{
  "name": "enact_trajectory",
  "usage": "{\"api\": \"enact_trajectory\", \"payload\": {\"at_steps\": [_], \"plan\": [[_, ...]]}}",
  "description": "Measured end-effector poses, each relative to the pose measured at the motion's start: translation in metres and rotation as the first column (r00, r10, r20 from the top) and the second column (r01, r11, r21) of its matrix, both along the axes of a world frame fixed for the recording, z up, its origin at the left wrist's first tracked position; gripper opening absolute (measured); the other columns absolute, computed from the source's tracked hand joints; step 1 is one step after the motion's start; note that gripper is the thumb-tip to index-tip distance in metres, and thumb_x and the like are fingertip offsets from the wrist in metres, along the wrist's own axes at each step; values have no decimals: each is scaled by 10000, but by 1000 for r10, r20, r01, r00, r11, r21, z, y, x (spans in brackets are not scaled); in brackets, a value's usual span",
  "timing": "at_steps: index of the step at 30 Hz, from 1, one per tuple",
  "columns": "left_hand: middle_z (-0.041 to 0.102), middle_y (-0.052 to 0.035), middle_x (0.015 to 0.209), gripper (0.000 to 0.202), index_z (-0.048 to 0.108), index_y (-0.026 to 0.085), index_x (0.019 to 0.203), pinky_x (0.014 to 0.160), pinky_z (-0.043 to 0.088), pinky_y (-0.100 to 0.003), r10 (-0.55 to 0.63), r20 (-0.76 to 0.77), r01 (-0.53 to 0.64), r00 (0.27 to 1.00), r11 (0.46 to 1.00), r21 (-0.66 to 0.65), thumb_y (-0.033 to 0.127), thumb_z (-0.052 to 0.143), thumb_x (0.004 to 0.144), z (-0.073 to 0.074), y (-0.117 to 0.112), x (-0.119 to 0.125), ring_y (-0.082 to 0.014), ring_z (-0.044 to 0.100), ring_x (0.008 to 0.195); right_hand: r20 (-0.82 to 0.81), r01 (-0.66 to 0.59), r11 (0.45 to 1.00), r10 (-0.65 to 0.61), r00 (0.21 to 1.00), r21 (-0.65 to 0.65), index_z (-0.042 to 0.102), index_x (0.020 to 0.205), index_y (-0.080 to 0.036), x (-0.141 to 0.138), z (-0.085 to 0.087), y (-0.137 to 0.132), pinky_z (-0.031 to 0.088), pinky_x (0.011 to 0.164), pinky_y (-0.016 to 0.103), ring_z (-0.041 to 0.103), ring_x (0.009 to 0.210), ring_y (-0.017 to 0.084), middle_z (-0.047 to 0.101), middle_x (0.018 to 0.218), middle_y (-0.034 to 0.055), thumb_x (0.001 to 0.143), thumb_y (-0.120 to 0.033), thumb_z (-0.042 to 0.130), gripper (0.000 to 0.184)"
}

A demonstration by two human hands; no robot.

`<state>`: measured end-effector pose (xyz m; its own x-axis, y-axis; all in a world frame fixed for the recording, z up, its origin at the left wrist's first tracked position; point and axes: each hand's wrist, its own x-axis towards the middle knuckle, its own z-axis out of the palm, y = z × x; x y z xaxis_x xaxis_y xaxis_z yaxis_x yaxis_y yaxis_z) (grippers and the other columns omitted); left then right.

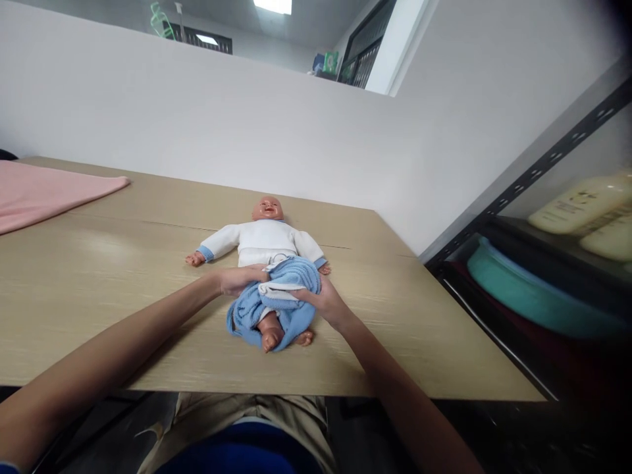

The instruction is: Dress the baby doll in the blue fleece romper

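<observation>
A baby doll (269,209) lies on its back on the wooden table, head toward the wall and feet toward me. It wears a white long-sleeved top (266,240) with blue cuffs. Blue baby trousers (291,273) with a white inner side are bunched around its legs, and its bare feet stick out below. My left hand (241,279) grips the trousers near the waist on the left. On the right, my right hand (323,301) is closed on the bunched cloth, thumb over a white-edged fold. Some fingertips of both hands are hidden in the fabric.
A pink cloth (54,191) lies at the table's left. To the right, a dark metal shelf (513,174) holds a teal basin (528,296) and pale yellow bottles (577,204). A white wall (212,125) with a window opening stands behind the table (123,276).
</observation>
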<state>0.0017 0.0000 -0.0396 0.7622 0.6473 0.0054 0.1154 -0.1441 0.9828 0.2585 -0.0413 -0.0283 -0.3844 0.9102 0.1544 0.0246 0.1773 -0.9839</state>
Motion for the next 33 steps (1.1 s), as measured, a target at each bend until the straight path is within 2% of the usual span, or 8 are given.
{"api": "enact_trajectory", "payload": {"at_steps": [4, 9, 13, 15, 18, 21, 24, 33], "plan": [[838, -186, 1126, 667, 766, 153, 1156, 1071, 597, -549, 17, 86, 0, 996, 980, -201, 710, 829, 795, 17, -11, 8, -438, 750, 1209, 78, 221, 965, -233, 969, 140, 737, 1305, -192, -5, 5, -15, 549, 1204, 511, 737, 1265, 348, 808, 1317, 133, 894, -407, 817, 471], [804, -147, 1267, 494, 763, 158, 1222, 1123, 560, -491, 67, -87, -60, 994, 995, 79, 449, 867, 836, 43, -29, 20, -445, 692, 1306, 161, 277, 958, -285, 945, 74, 745, 1384, -243, -4, 8, -61, 550, 1212, 540, 710, 1337, 392, 803, 1360, 123, 899, -328, 812, 497], [814, -103, 1170, 383, 751, 173, 1162, 1035, 584, -462, 39, -144, -18, 989, 990, 142, 304, 784, 804, 40, -35, 28, -401, 742, 1169, 337, 279, 956, -236, 912, -85, 788, 1233, -234, 2, -7, -100, 619, 1065, 585, 722, 1241, 452, 820, 1226, 157, 897, -407, 853, 384], [815, -81, 1175, 416, 739, 196, 1180, 1009, 589, -446, 25, -165, 4, 986, 985, 174, 287, 779, 776, 36, -37, 31, -372, 755, 1139, 368, 311, 948, -265, 891, -71, 768, 1294, -241, 7, -20, -111, 599, 1101, 609, 714, 1258, 455, 807, 1272, 168, 922, -430, 819, 420], [801, -64, 1140, 456, 720, 212, 1170, 951, 583, -423, 77, -255, -6, 964, 964, 266, 291, 811, 730, 34, -43, 34, -350, 756, 1091, 374, 433, 885, -466, 802, 172, 725, 1361, -246, 18, -40, -117, 520, 1218, 652, 657, 1351, 462, 756, 1389, 186, 876, -415, 807, 521], [771, -53, 1105, 454, 699, 212, 1152, 867, 560, -390, 136, -361, -7, 923, 941, 337, 306, 828, 727, 37, -51, 37, -327, 745, 1033, 332, 508, 724, -675, 659, 467, 725, 1256, -216, 25, -54, -115, 529, 1190, 693, 644, 1330, 463, 736, 1359, 201, 838, -402, 736, 458], [736, -57, 1108, 424, 672, 212, 1122, 852, 531, -375, 177, -417, 7, 891, 916, 402, 308, 823, 738, 39, -55, 40, -315, 721, 1044, 307, 517, 651, -739, 600, 557, 730, 1225, -200, 26, -62, -114, 569, 1140, 675, 675, 1298, 441, 741, 1351, 204, 871, -394, 655, 411], [704, -44, 1093, 520, 610, 214, 1175, 841, 515, -370, 237, -407, -66, 882, 918, 391, 351, 845, 732, 30, -53, 40, -306, 693, 1028, 290, 628, 726, -687, 666, 279, 701, 1484, -173, 28, -88, -111, 650, 1060, 527, 754, 1276, 421, 811, 1350, 200, 884, -467, 727, 669]]}}
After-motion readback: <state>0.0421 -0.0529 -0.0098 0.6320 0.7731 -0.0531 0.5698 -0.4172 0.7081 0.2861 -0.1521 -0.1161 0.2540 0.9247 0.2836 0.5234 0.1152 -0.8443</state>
